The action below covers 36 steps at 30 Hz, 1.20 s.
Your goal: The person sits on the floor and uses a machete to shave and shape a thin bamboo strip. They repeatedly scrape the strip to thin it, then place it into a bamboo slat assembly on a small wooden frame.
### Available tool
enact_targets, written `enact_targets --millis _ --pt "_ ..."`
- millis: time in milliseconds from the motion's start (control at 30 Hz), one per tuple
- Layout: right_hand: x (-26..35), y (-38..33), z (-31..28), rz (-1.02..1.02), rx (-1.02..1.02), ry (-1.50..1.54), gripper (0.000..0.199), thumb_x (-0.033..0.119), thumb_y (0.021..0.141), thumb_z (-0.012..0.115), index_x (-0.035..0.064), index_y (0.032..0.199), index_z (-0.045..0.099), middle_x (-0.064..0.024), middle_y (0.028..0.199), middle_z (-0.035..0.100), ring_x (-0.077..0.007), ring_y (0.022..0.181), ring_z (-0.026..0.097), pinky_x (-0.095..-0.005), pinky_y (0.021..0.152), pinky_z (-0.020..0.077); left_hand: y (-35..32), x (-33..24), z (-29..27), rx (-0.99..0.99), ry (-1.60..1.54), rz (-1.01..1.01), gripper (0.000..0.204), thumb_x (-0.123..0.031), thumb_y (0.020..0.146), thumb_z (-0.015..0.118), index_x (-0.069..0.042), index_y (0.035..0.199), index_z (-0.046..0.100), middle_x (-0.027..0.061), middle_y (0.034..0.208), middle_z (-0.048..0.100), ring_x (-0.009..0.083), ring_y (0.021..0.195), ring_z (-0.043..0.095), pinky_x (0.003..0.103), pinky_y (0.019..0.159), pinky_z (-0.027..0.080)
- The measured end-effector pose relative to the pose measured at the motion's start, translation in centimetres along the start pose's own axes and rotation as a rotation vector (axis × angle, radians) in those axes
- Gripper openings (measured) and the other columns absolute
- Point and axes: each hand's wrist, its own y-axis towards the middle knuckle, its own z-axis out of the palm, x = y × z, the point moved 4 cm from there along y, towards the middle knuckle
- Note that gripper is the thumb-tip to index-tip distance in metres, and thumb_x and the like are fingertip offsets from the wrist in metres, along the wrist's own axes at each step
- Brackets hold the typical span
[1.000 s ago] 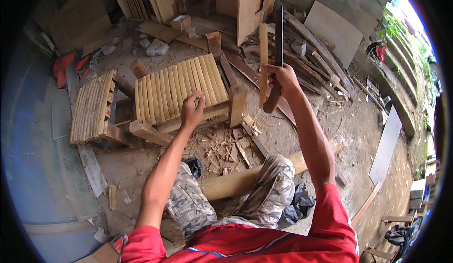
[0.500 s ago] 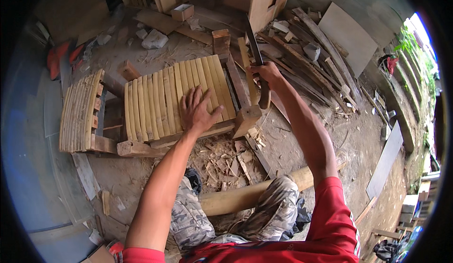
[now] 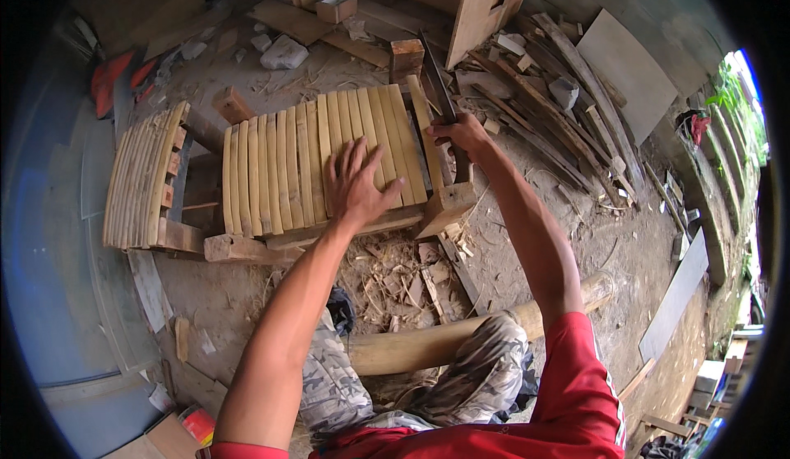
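Observation:
A low wooden bench (image 3: 233, 249) carries a row of split bamboo slats (image 3: 280, 158) across its top. My left hand (image 3: 362, 187) lies flat on these slats with its fingers spread. In my right hand (image 3: 465, 135) is a machete (image 3: 439, 80), its long dark blade pointing away from me and its handle running back below the fist. Beside the blade, a loose-looking bamboo slat (image 3: 423, 117) stands at the right end of the row, across a gap from the others. My right fingertips are at that slat; whether they grip it too, I cannot tell.
A slatted bamboo backrest (image 3: 140, 179) joins the bench's left end. Scrap lumber (image 3: 547, 113) is piled at the far right. A thick bamboo pole (image 3: 411, 348) lies across by my knees, with shavings (image 3: 395, 282) on the dirt before it. A concrete chunk (image 3: 285, 52) sits behind the bench.
The machete and my right hand have come down closer to the end slat, which has shifted toward the row. My left hand stays flat on the slats. The whole view has shifted slightly.

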Motion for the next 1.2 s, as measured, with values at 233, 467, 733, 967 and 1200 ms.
enact_targets --millis 233,467,733,967,1200 --pt "-0.8 1.0 1.7 0.042 -0.032 -0.126 0.02 0.018 0.076 0.081 0.003 0.084 0.071 -0.0068 0.08 0.07 -0.0176 0.066 0.065 -0.0351 0.052 0.0467 1.7 4.0 4.1 0.138 -0.351 -0.137 0.081 -0.063 0.085 0.056 -0.022 0.152 0.035 0.0047 0.164 0.01 0.0348 0.139 0.04 0.056 0.114 0.03" --pt "-1.4 -0.2 2.2 0.149 0.011 -0.118 0.025 0.02 0.078 0.078 0.0019 0.093 0.07 -0.0069 0.084 0.07 -0.0179 0.071 0.065 -0.0337 0.054 0.045 1.4 2.2 2.1 0.041 -0.099 -0.056 0.075 -0.058 0.085 0.061 -0.019 0.147 0.045 0.0102 0.161 0.024 0.035 0.137 0.041 0.047 0.108 0.037" --pt "-2.8 0.8 2.1 0.145 -0.031 -0.066 0.029 0.022 0.079 0.081 -0.0019 0.092 0.071 -0.0098 0.084 0.07 -0.0183 0.068 0.065 -0.0327 0.053 0.0457 2.0 2.8 3.1 -0.002 -0.298 -0.075 0.076 -0.056 0.084 0.062 -0.017 0.147 0.045 0.0077 0.162 0.022 0.0313 0.141 0.038 0.043 0.108 0.042" --pt "-2.6 -1.2 2.3 0.153 -0.068 -0.024 0.041 0.033 0.076 0.085 -0.005 0.084 0.073 -0.0105 0.076 0.071 -0.0195 0.06 0.063 -0.0335 0.054 0.0479 1.7 2.0 1.7 0.081 -0.26 -0.114 0.075 -0.058 0.086 0.059 -0.015 0.146 0.045 0.006 0.162 0.022 0.0297 0.14 0.04 0.041 0.101 0.049" --pt "-1.4 -2.7 3.2 0.179 -0.061 -0.06 0.04 0.032 0.076 0.084 -0.0052 0.08 0.071 -0.009 0.073 0.068 -0.0206 0.059 0.061 -0.0351 0.054 0.0496 1.5 2.8 2.0 0.004 -0.281 -0.107 0.072 -0.054 0.083 0.061 -0.012 0.141 0.053 0.0109 0.158 0.032 0.0317 0.134 0.047 0.04 0.104 0.046"
